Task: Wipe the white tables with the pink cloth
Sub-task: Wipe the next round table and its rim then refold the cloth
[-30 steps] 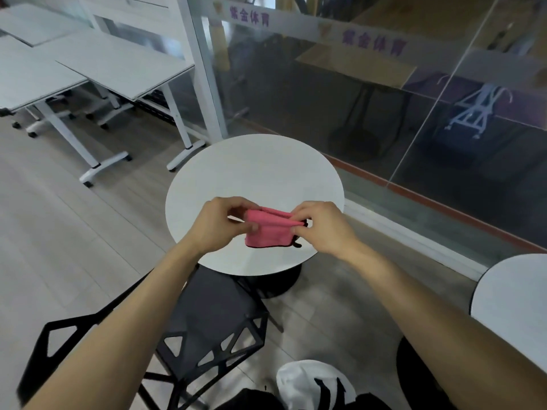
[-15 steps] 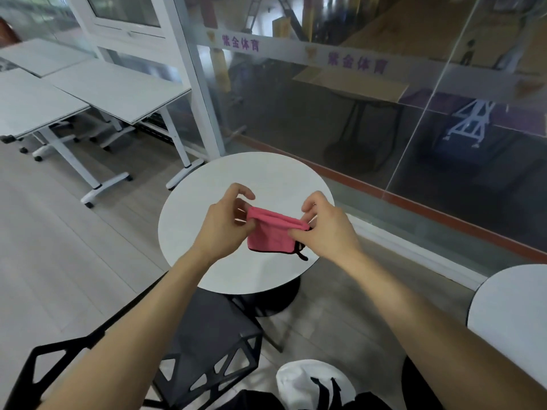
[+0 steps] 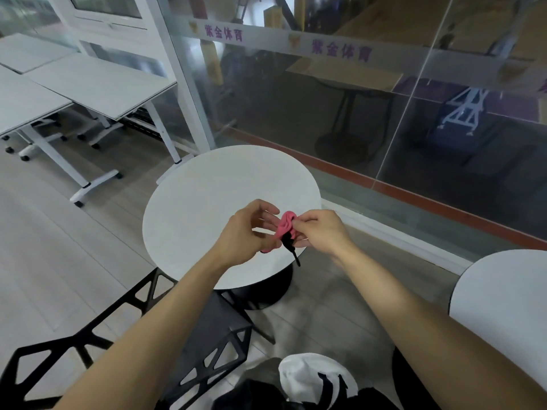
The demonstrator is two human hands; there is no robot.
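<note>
Clearly light and limp, the pink cloth [image 3: 285,227] hangs bunched above the near edge of the round white table [image 3: 207,202], pinched by my right hand [image 3: 321,232] and held lower down by my left hand [image 3: 241,232], so I'd flatten it under a palm.

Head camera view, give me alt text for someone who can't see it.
A person's left hand and right hand hold a bunched pink cloth, a black loop dangling from it, over the near edge of a round white table. A black chair stands nearby; rectangular white tables and a glass wall lie beyond.
</note>
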